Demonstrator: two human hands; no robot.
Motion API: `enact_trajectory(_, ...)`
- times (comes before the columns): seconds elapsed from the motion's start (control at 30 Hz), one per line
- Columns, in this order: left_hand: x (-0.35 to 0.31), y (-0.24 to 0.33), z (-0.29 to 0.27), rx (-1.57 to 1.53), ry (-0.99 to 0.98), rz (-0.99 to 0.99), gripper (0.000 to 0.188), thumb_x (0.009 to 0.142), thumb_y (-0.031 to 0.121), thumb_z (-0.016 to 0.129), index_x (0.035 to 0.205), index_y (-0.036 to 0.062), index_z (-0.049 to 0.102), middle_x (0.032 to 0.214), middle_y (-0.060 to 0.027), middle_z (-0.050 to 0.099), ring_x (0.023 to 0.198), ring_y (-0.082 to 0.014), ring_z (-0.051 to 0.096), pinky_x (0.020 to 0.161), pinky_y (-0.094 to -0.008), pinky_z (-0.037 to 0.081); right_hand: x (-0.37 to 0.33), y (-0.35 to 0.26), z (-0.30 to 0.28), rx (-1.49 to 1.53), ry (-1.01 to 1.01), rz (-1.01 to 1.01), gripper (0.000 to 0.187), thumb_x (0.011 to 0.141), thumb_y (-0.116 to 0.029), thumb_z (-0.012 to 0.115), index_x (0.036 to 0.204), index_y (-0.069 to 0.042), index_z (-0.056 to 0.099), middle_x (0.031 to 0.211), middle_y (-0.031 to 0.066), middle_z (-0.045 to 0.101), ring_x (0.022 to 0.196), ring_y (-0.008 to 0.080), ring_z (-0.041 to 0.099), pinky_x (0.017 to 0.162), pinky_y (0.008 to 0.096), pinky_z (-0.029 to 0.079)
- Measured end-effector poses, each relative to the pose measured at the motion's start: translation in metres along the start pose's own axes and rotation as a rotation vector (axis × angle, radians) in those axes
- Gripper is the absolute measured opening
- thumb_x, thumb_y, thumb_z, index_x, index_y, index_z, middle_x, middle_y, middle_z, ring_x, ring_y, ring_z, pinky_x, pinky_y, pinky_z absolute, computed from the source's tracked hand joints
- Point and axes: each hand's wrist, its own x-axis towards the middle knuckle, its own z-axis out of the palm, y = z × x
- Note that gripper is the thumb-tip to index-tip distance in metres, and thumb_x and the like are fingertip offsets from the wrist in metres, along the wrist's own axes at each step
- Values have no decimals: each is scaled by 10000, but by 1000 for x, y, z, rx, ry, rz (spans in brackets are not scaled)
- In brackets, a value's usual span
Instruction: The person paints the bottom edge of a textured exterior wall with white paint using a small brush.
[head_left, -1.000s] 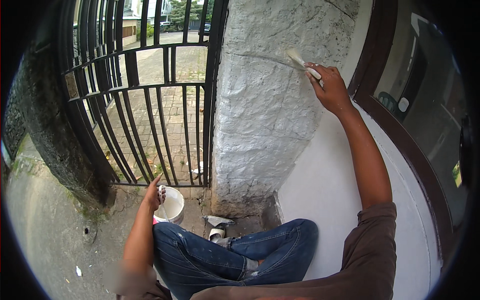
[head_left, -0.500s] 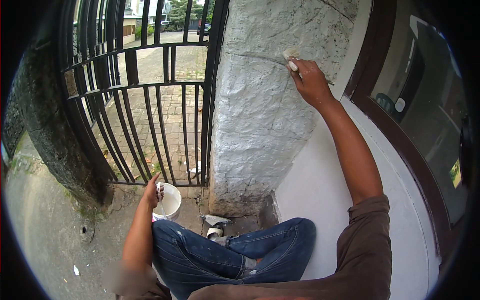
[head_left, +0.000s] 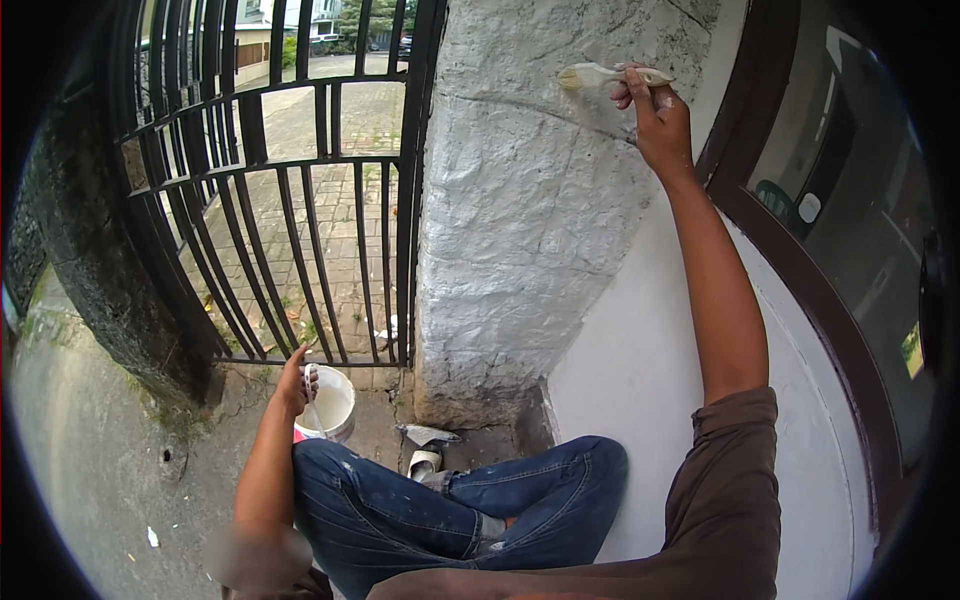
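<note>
House entrance: iron gate (head_left: 290, 200), rendered pillar (head_left: 520, 220).

A black iron gate (head_left: 300, 210) is standing at ten o'clock, with a paved street (head_left: 345, 120) showing through its bars. A dark-framed window (head_left: 850, 230) is curving along three o'clock, and a sandal (head_left: 425, 462) is lying at six o'clock.

A: Camera setup?

B: One view only, head-worn fisheye, so nothing is shared with a second view. It looks down and forward from above the person's crossed legs (head_left: 450, 510), facing the white rough pillar (head_left: 520, 230).

A: How near?

B: Close: the pillar fills the centre. A black iron gate (head_left: 300, 200) sits left of the pillar, a brown-framed window (head_left: 850, 230) right of it. Edges bend toward the rim.
</note>
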Motion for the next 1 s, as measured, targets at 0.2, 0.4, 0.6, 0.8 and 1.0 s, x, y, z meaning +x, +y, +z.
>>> enact_trajectory(0.2,0,-4,-1,38,6,7,672,830,774,662,850,104,605,722,-6,578,607,-165,509,575,-307,405,-28,8,2,-225,86,114,300,1076,-255,605,1170,11,708,870,83,745,816,144,688,764,307,537)
enact_trajectory(0.4,6,-5,2,83,2,-34,700,826,787,650,879,90,613,763,-25,581,640,-177,508,610,-304,407,-100,-8,-8,-194,197,128,283,1093,-186,573,1217,47,674,932,75,720,853,130,651,828,293,526)
enact_trajectory(0.6,5,-8,4,290,-49,-121,735,856,789,629,980,64,630,892,-48,599,811,-217,571,763,-375,496,-349,17,30,189,416,489,283,1102,-148,519,1234,76,630,1031,111,697,927,159,629,882,320,508)
enact_trajectory(0.8,-25,-3,33,329,-194,-197,731,902,759,608,1071,49,631,968,-79,638,900,-259,634,917,-467,566,-424,19,53,92,-33,761,245,1054,-145,592,1234,5,663,929,134,735,835,243,704,786,352,545)
enact_trajectory(1.0,-58,1,92,290,-343,-105,711,975,702,541,1184,31,643,1003,-61,683,943,-240,669,972,-476,541,-445,8,84,95,-410,569,344,1028,-279,617,1257,-30,682,997,221,742,900,395,716,822,472,557)
